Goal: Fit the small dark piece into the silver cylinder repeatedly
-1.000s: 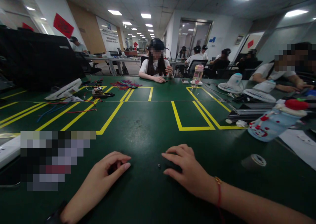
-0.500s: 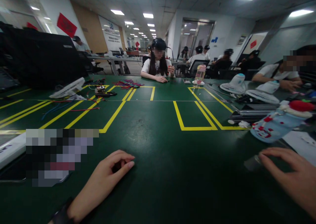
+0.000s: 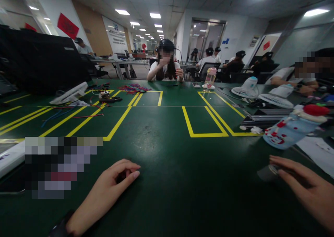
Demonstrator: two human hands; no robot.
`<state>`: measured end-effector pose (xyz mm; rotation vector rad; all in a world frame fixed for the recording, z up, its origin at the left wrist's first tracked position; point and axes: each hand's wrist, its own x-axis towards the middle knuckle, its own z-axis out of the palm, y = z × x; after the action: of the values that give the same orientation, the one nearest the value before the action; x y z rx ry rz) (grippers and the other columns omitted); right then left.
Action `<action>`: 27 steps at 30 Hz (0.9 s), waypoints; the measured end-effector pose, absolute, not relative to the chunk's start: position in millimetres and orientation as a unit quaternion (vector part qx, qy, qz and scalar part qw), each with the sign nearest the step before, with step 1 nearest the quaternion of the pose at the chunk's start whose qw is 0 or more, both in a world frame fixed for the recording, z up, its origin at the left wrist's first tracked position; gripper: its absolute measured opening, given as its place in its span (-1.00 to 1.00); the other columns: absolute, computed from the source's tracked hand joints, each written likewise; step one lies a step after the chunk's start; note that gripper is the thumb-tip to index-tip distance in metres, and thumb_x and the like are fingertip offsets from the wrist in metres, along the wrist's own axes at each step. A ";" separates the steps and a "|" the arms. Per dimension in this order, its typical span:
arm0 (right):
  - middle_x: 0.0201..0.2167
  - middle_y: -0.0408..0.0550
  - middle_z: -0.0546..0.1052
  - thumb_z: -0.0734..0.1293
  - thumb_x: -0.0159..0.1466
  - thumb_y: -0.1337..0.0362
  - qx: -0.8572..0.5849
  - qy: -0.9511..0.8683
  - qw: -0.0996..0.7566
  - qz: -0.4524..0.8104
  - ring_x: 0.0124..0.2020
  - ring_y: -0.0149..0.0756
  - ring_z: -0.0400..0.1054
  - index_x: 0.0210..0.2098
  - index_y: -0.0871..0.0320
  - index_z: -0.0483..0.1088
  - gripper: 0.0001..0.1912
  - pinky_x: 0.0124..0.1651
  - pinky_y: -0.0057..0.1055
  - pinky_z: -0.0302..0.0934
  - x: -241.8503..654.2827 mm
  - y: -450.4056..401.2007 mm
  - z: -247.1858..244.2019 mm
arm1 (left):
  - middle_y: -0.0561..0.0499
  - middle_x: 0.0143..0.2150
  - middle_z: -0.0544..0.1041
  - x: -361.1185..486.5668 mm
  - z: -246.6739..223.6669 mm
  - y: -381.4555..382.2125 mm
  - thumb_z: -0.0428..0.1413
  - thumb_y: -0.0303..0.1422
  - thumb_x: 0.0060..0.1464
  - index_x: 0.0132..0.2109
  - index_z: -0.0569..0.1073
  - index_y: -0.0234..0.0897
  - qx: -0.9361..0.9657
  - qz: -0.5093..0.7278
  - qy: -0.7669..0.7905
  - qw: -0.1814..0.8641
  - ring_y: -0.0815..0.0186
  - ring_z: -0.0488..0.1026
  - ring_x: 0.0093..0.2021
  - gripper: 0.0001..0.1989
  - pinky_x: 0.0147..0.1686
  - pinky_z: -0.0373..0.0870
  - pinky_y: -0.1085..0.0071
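Note:
My left hand (image 3: 118,178) rests on the green table (image 3: 167,202), its fingers curled and the thumb tip close to the index finger. Nothing shows in it. At the right, a small grey cylinder (image 3: 266,173) with a lighter rim lies at the fingertips of my right hand (image 3: 300,181). Thumb and index finger are about the rim end of the cylinder; the other fingers are mostly hidden. Beyond that hand stands a light blue bottle (image 3: 287,131) with a red and white top, tilted in the view.
Yellow tape (image 3: 208,135) marks the table. A blurred-out item (image 3: 60,167) lies left of my left hand. Farther off are wires (image 3: 134,88), white fans (image 3: 245,89), dark metal bars (image 3: 261,119) and a pink-topped bottle (image 3: 210,78). A person (image 3: 165,64) sits opposite.
My right thumb and index finger have spread wider about the cylinder's end, and the cylinder has shifted slightly. My left hand stays put. The person opposite has raised a hand towards the head.

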<state>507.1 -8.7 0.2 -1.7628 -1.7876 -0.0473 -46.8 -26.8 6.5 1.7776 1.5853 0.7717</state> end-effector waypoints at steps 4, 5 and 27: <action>-0.14 0.04 0.52 0.35 0.09 -0.04 -0.690 -0.679 0.250 0.033 -0.46 -0.22 0.46 0.12 -0.11 0.29 -0.40 -0.55 -0.33 0.32 507.6 -10.6 -7.4 | 0.03 -0.19 0.45 -46.7 6.5 -27.2 0.08 -0.16 0.14 -0.13 0.47 -0.13 0.676 0.295 0.599 0.312 0.27 0.43 -0.25 -0.78 -0.27 0.38 0.41; -0.14 0.01 0.53 0.35 0.08 -0.06 -0.686 -0.684 0.247 0.023 -0.51 -0.24 0.44 0.10 -0.10 0.32 -0.41 -0.62 -0.34 0.30 499.4 -9.4 -6.6 | 0.04 -0.21 0.45 -46.4 6.5 -27.3 0.07 -0.17 0.14 -0.13 0.47 -0.13 0.678 0.295 0.598 0.311 0.28 0.43 -0.26 -0.79 -0.28 0.38 0.42; -0.15 -0.09 0.42 0.39 0.10 0.25 -0.391 -0.797 0.290 0.358 -0.17 -0.38 0.33 -0.09 0.11 0.29 -0.61 -0.10 -0.38 0.27 238.3 16.3 9.3 | 0.01 -0.12 0.45 35.3 47.8 -10.6 0.06 -0.29 0.18 -0.10 0.51 -0.09 0.748 0.319 0.505 0.288 0.26 0.40 -0.14 -0.81 -0.13 0.37 0.33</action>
<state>238.3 16.3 9.3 -1.0428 -2.1250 0.9554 35.3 -10.6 47.8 1.9984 1.3488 0.8508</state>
